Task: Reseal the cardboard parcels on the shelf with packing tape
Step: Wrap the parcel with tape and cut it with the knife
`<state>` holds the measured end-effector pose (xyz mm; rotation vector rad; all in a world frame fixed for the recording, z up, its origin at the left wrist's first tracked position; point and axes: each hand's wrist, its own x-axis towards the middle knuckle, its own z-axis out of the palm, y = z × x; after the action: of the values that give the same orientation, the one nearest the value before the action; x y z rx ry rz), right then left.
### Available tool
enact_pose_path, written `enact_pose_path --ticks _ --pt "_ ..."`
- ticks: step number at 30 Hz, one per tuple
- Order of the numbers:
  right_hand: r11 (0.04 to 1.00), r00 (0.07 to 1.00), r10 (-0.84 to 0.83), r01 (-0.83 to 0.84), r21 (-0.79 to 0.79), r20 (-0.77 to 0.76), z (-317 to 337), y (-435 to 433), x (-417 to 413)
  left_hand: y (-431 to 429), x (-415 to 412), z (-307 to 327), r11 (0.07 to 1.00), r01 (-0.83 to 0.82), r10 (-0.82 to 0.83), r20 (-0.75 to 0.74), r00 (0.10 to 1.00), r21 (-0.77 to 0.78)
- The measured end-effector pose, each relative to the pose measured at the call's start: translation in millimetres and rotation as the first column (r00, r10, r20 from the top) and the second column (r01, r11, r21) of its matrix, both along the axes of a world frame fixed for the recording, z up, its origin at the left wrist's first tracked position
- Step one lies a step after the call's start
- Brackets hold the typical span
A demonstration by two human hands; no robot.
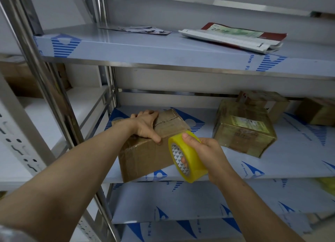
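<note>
A brown cardboard parcel (145,151) sits at the left of the middle shelf (272,162), its top flaps meeting along a torn seam. My left hand (146,125) rests flat on the parcel's top, thumb pressed at the near top edge. Just right of that corner, my right hand (208,154) grips a roll of yellow packing tape (188,158), fingers through its core. The roll almost touches the parcel's near right corner. A second parcel (244,131), wrapped in glossy tape with a label, lies further right on the same shelf.
More cardboard boxes (264,103) stand at the back right of the middle shelf. The upper shelf (145,49) holds flat mailer bags (233,36) and a thin packet (137,29). A steel upright (54,100) stands at left. Lower shelves lie below.
</note>
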<state>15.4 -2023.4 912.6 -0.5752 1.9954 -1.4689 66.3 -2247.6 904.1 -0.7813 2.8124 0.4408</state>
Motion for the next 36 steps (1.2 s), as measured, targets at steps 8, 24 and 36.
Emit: enact_pose_path --ticks 8,24,36 --pt "1.000 1.000 -0.014 0.015 0.025 -0.007 -2.5 -1.7 -2.3 -2.6 -1.8 -0.4 1.000 0.003 -0.003 0.009 1.000 0.009" --pt "0.999 1.000 -0.022 0.022 0.042 0.013 -15.1 -1.7 -3.1 0.6 0.3 1.2 1.000 0.006 -0.006 -0.011 1.000 0.009" --pt "0.998 0.999 -0.029 0.028 0.051 0.020 -22.6 -2.1 -3.5 1.3 0.6 2.3 1.000 0.003 -0.003 -0.014 1.000 0.011"
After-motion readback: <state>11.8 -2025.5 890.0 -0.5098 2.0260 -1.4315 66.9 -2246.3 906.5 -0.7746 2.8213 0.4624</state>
